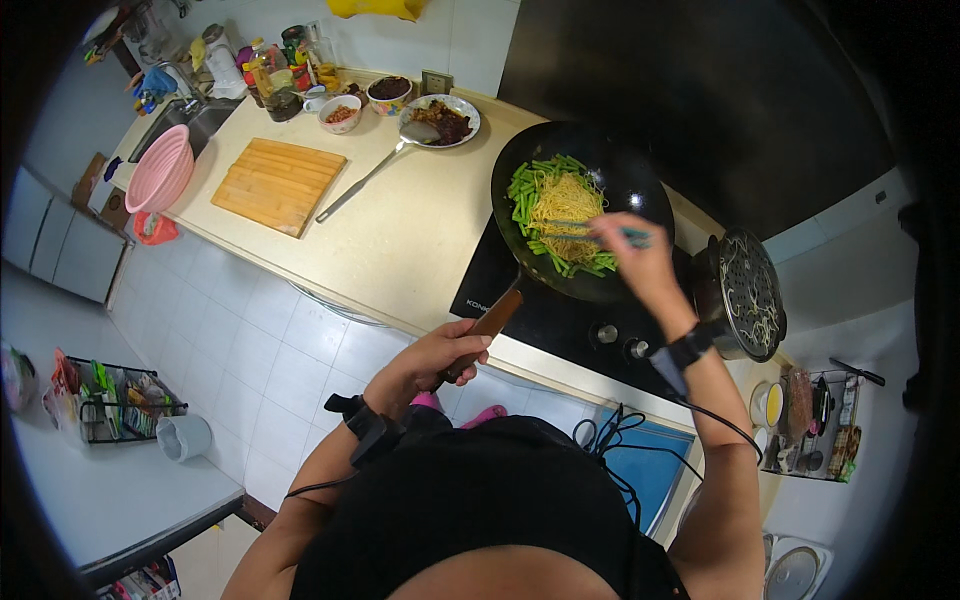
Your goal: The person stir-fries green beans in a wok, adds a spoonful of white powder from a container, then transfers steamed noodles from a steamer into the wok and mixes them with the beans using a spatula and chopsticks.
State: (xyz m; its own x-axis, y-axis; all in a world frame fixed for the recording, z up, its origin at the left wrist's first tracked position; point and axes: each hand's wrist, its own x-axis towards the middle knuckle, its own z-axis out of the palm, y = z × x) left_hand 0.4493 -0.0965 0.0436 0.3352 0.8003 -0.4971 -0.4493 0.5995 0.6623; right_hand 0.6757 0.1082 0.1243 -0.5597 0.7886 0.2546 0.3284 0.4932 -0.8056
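A dark wok (637, 217) sits on the black cooktop (555, 322), holding a heap of thin yellow noodles (566, 199) with cut green beans (523, 199) around and under it. My left hand (442, 352) is closed around the wok's brown wooden handle (491, 322). Above the wok's near right side, my right hand (637, 251) holds green chopsticks (570, 230), their tips at the noodles. Right of the wok stands a pot topped by a perforated steamer tray (750, 296) with noodle strands stuck to it.
On the counter (390, 255) lie a wooden cutting board (277, 184) and a long-handled metal spatula (364, 184), its head on a plate of dark sauce (465, 112). Small bowls (340, 124), bottles (281, 97) and a pink basket (161, 171) stand farther left, near the sink (210, 124).
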